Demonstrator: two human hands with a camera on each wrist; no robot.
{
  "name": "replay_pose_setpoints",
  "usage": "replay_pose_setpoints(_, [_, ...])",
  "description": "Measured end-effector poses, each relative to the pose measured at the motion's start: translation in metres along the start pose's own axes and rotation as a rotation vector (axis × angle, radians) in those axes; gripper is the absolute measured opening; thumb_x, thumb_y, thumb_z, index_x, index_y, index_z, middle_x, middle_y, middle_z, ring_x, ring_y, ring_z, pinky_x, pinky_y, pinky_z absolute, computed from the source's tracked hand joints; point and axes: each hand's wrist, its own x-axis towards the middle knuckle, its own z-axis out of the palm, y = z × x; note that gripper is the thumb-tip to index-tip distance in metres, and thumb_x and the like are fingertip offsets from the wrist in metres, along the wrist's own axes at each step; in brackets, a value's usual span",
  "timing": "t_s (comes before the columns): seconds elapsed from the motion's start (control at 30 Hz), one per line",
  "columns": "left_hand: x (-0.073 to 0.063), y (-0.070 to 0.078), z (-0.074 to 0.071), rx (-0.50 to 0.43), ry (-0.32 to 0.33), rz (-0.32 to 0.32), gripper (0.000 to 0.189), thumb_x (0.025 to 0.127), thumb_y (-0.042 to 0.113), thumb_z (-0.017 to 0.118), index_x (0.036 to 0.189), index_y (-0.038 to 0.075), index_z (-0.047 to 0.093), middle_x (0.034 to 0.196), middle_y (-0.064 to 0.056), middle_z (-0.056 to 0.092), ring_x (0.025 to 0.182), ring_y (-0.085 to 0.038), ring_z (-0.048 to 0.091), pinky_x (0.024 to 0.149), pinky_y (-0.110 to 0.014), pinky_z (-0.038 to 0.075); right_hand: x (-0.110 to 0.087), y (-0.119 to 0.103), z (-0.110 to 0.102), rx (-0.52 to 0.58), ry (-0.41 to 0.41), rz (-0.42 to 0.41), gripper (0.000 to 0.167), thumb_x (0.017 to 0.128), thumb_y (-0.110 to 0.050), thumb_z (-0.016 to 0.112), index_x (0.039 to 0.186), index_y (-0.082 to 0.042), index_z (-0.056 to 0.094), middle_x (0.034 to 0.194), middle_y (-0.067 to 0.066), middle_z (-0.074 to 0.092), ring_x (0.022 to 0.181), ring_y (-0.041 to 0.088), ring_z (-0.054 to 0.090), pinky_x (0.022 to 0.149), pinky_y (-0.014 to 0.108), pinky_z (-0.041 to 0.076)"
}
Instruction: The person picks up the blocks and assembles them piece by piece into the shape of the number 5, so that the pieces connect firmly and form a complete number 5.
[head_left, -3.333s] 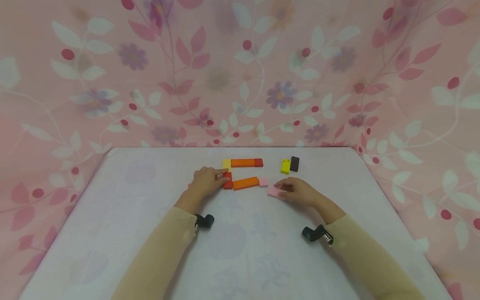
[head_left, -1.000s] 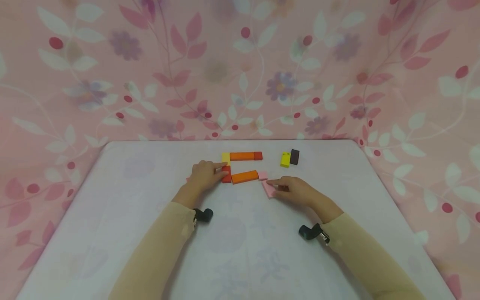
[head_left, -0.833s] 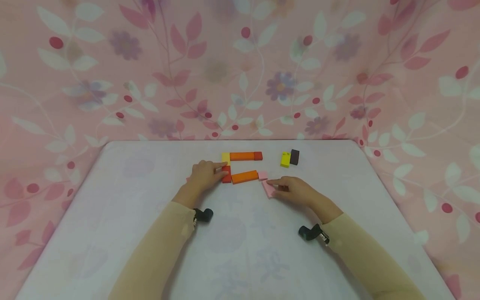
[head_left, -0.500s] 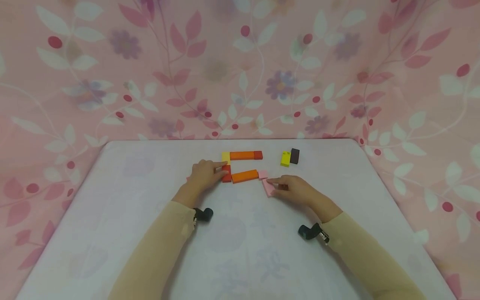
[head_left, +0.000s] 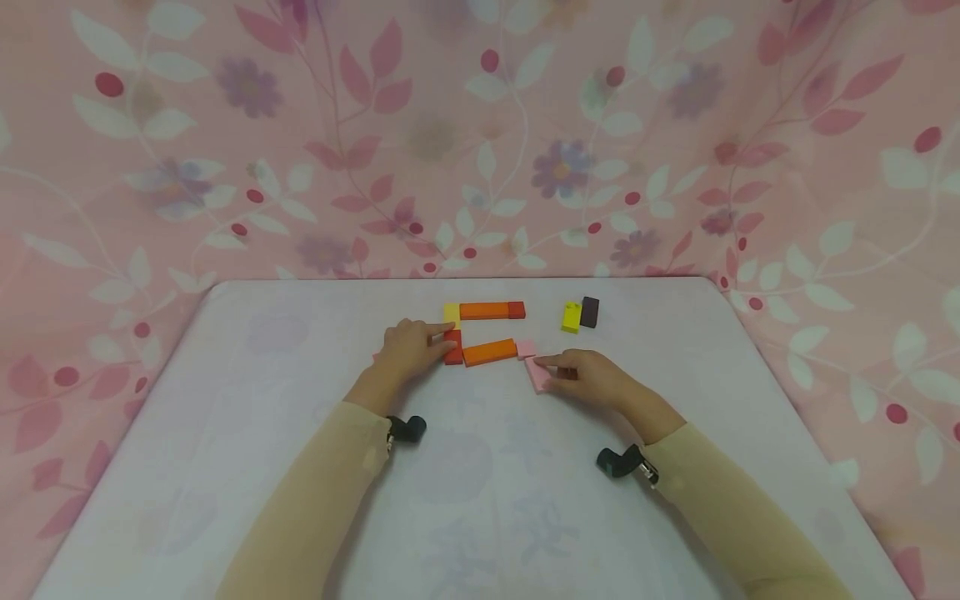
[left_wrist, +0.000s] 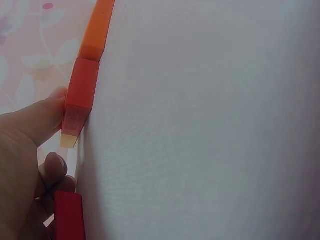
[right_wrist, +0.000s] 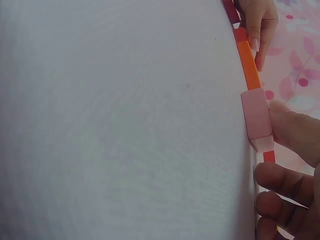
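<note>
My left hand [head_left: 408,348] holds a red block [head_left: 453,347] with thumb and index finger; the index fingertip lies near where it meets a pale yellow block [head_left: 452,315]. An orange block [head_left: 489,352] runs from the red block to a small pink block [head_left: 525,349]. Beside that, my right hand [head_left: 592,377] pinches a longer pink block [head_left: 537,375], which stands slantwise with its far end close to the small pink one. In the right wrist view the thumb presses the pink block's [right_wrist: 258,114] side, with the other fingers bent below.
A second orange block [head_left: 483,311] with a small red block [head_left: 517,310] at its end extends from the yellow block. Farther right are a bright yellow studded block [head_left: 572,317] and a dark block [head_left: 590,312]. Another red block [left_wrist: 69,215] lies by the left palm.
Since the oldest frame, my right hand has turned the longer pink block and brought it left, near the small pink block. Over the last second both hands stay almost still.
</note>
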Motion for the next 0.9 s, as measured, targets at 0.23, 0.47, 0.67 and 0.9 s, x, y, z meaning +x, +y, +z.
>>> replay_pose_setpoints(0.23, [-0.0005,-0.0006,0.0003,-0.009,-0.005,-0.005,0.054,0.094,0.05,0.066,0.144,0.033,0.055,0.078,-0.003,0.057,0.098,-0.029,0.051,0.093,-0.046,0.036,0.0007,0.0003,0.0004,0.005,-0.008,0.034,0.051,0.092,-0.041,0.072,0.142,-0.034,0.058,0.098,-0.004,0.061,0.092,0.019,0.053,0.081,0.033,0.047])
replay_pose_setpoints(0.47, [0.0006,-0.0013,0.0011,-0.01,-0.003,-0.002,0.054,0.093,0.051,0.066,0.143,0.034,0.056,0.077,-0.004,0.057,0.094,-0.027,0.05,0.089,-0.044,0.036,0.0007,0.0002,-0.001,0.008,-0.019,0.037,0.051,0.093,-0.039,0.072,0.142,-0.035,0.058,0.097,-0.004,0.06,0.092,0.02,0.052,0.081,0.033,0.047])
replay_pose_setpoints(0.67, [0.0009,-0.0008,0.0009,-0.01,-0.001,-0.006,0.054,0.093,0.052,0.066,0.143,0.033,0.056,0.078,-0.004,0.057,0.092,-0.027,0.049,0.087,-0.042,0.035,-0.0003,0.0007,-0.0031,0.013,-0.023,0.01,0.05,0.093,-0.037,0.072,0.141,-0.032,0.059,0.093,-0.003,0.059,0.089,0.019,0.052,0.078,0.034,0.046])
replay_pose_setpoints(0.9, [0.0002,0.0004,0.0,-0.02,-0.001,-0.021,0.055,0.092,0.052,0.067,0.143,0.033,0.056,0.079,-0.005,0.057,0.091,-0.026,0.049,0.085,-0.042,0.036,0.0004,0.0017,-0.0041,0.03,-0.029,-0.001,0.049,0.093,-0.038,0.071,0.141,-0.03,0.06,0.092,-0.002,0.057,0.088,0.018,0.051,0.076,0.034,0.045])
